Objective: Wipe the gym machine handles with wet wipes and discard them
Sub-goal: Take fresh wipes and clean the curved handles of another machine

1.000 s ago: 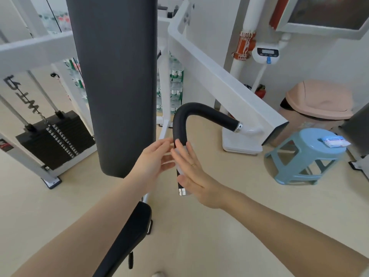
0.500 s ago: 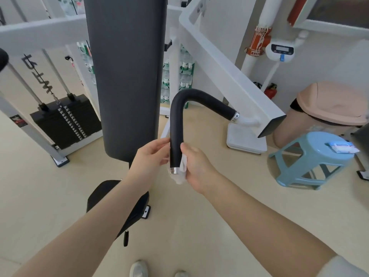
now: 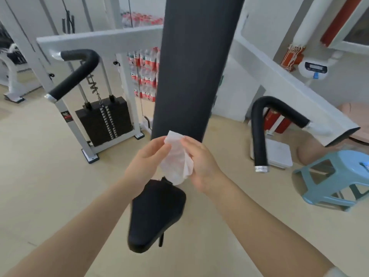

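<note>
A white wet wipe (image 3: 177, 158) hangs crumpled between both hands in front of the black back pad (image 3: 191, 66). My left hand (image 3: 147, 160) pinches its upper left edge, and my right hand (image 3: 201, 162) grips its right side. The right black foam handle (image 3: 259, 132) curves down from the white machine arm (image 3: 295, 92), well to the right of my hands and untouched. The left black foam handle (image 3: 73, 74) juts from the white frame at upper left. A pack of wipes (image 3: 365, 164) lies on the blue stool (image 3: 327, 180) at the right edge.
The black seat (image 3: 155, 212) sits just below my hands. A black weight stack (image 3: 103, 120) stands at the back left. A pink bin (image 3: 355, 110) peeks out behind the machine arm at far right. Beige floor spreads around the machine.
Both hands have left the right handle's lower end and carried the wipe left, in front of the back pad. The view has swung left, bringing the left handle into sight.
</note>
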Available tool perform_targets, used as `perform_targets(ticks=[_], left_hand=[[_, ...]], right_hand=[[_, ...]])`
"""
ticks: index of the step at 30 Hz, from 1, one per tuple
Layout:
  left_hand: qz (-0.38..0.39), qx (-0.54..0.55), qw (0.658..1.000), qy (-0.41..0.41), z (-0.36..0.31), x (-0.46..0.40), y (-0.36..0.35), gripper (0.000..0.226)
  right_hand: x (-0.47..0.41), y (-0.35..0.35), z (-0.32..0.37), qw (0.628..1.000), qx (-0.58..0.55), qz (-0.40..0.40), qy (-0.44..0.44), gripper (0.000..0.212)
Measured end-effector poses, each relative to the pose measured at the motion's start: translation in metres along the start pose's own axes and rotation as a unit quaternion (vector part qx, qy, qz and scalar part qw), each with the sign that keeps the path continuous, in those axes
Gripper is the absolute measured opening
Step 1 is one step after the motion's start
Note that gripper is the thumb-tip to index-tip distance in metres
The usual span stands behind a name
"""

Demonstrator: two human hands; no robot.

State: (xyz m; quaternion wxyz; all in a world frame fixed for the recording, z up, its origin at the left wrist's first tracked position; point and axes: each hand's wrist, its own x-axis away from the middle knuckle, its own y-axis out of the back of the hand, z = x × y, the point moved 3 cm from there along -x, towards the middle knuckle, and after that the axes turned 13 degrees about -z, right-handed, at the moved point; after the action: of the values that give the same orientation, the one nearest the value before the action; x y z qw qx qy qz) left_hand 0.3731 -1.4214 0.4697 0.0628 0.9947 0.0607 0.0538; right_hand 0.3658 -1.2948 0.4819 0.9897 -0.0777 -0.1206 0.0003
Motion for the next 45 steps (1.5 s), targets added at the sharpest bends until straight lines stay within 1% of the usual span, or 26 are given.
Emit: perform_targets(ticks=[3, 5, 7, 11, 14, 16, 18, 22, 24, 26, 29, 30, 31, 32, 33, 34, 35, 37, 38, 39, 40, 41, 42, 43, 44, 45], left_hand=[[0.026, -0.020, 0.999, 0.024, 0.006, -0.008, 0.076, 0.026], [0.039, -0.050, 0.998, 0.030, 0.007, -0.016, 0.120, 0.023], [0.039, -0.079, 0.996, 0.033, 0.006, -0.028, 0.159, 0.018], [0.029, -0.061, 0.997, 0.023, -0.003, -0.063, 0.217, 0.009], [0.030, -0.047, 0.998, 0.005, -0.012, -0.097, 0.244, 0.006], [0.033, -0.040, 0.999, 0.000, -0.015, -0.124, 0.259, 0.010], [0.041, -0.037, 0.998, -0.007, -0.018, -0.155, 0.272, 0.018], [0.052, -0.009, 0.998, -0.021, -0.040, -0.223, 0.292, 0.028], [0.023, -0.022, 0.998, -0.053, -0.053, -0.256, 0.303, 0.033], [-0.019, -0.089, 0.989, -0.117, -0.062, -0.285, 0.315, 0.041], [-0.051, -0.177, 0.965, -0.188, -0.065, -0.321, 0.333, 0.037], [-0.046, -0.201, 0.957, -0.206, -0.064, -0.335, 0.341, 0.034], [-0.036, -0.227, 0.946, -0.228, -0.063, -0.349, 0.348, 0.031], [-0.027, -0.254, 0.932, -0.256, -0.064, -0.362, 0.353, 0.030], [-0.022, -0.281, 0.914, -0.291, -0.063, -0.376, 0.360, 0.029], [-0.019, -0.311, 0.890, -0.332, -0.063, -0.389, 0.365, 0.028], [-0.015, -0.347, 0.861, -0.372, -0.062, -0.401, 0.369, 0.028], [0.005, -0.427, 0.799, -0.424, -0.057, -0.423, 0.374, 0.030], [0.019, -0.458, 0.770, -0.443, -0.055, -0.431, 0.375, 0.032], [0.034, -0.481, 0.745, -0.461, -0.054, -0.438, 0.375, 0.034], [0.038, -0.492, 0.726, -0.479, -0.052, -0.445, 0.376, 0.037], [0.036, -0.500, 0.708, -0.497, -0.050, -0.452, 0.376, 0.039], [0.027, -0.502, 0.697, -0.512, -0.049, -0.458, 0.377, 0.042], [0.023, -0.498, 0.695, -0.518, -0.047, -0.464, 0.378, 0.045], [0.024, -0.494, 0.696, -0.520, -0.046, -0.469, 0.377, 0.046], [0.027, -0.487, 0.698, -0.525, -0.046, -0.474, 0.377, 0.046]], right_hand=[[-0.005, -0.068, -0.012, 0.998, -0.048, 0.009, -0.046, 0.034], [-0.009, -0.110, -0.016, 0.997, -0.043, 0.018, -0.063, 0.034], [-0.016, -0.142, -0.020, 0.998, -0.019, -0.001, -0.060, 0.032], [-0.050, -0.180, -0.025, 0.996, 0.037, -0.039, -0.077, 0.028], [-0.084, -0.198, -0.024, 0.993, -0.041, -0.046, -0.104, 0.030], [-0.108, -0.207, -0.018, 0.989, -0.094, -0.058, -0.099, 0.031], [-0.132, -0.218, -0.013, 0.986, -0.116, -0.061, -0.105, 0.031], [-0.177, -0.254, 0.022, 0.988, -0.059, -0.060, -0.127, 0.029], [-0.198, -0.272, 0.046, 0.988, -0.070, -0.069, -0.117, 0.022], [-0.216, -0.290, 0.071, 0.985, -0.106, -0.101, -0.090, 0.017], [-0.243, -0.316, 0.094, 0.974, -0.129, -0.185, -0.007, 0.013], [-0.254, -0.325, 0.101, 0.969, -0.096, -0.224, 0.046, 0.010], [-0.263, -0.335, 0.107, 0.956, -0.023, -0.269, 0.115, 0.009], [-0.271, -0.345, 0.114, 0.923, 0.086, -0.312, 0.209, 0.011], [-0.279, -0.356, 0.117, 0.867, 0.208, -0.334, 0.305, 0.013], [-0.290, -0.369, 0.115, 0.808, 0.317, -0.327, 0.374, 0.015], [-0.303, -0.382, 0.108, 0.771, 0.401, -0.298, 0.396, 0.015], [-0.327, -0.402, 0.085, 0.754, 0.509, -0.222, 0.351, 0.014], [-0.339, -0.409, 0.071, 0.733, 0.566, -0.185, 0.330, 0.016], [-0.346, -0.416, 0.060, 0.701, 0.618, -0.146, 0.325, 0.024], [-0.352, -0.421, 0.052, 0.680, 0.657, -0.105, 0.308, 0.040], [-0.355, -0.425, 0.049, 0.680, 0.668, -0.075, 0.293, 0.057], [-0.357, -0.428, 0.050, 0.700, 0.654, -0.064, 0.279, 0.065], [-0.359, -0.428, 0.054, 0.724, 0.629, -0.075, 0.273, 0.064], [-0.360, -0.424, 0.058, 0.740, 0.610, -0.101, 0.264, 0.057], [-0.362, -0.416, 0.063, 0.725, 0.631, -0.127, 0.246, 0.050]])
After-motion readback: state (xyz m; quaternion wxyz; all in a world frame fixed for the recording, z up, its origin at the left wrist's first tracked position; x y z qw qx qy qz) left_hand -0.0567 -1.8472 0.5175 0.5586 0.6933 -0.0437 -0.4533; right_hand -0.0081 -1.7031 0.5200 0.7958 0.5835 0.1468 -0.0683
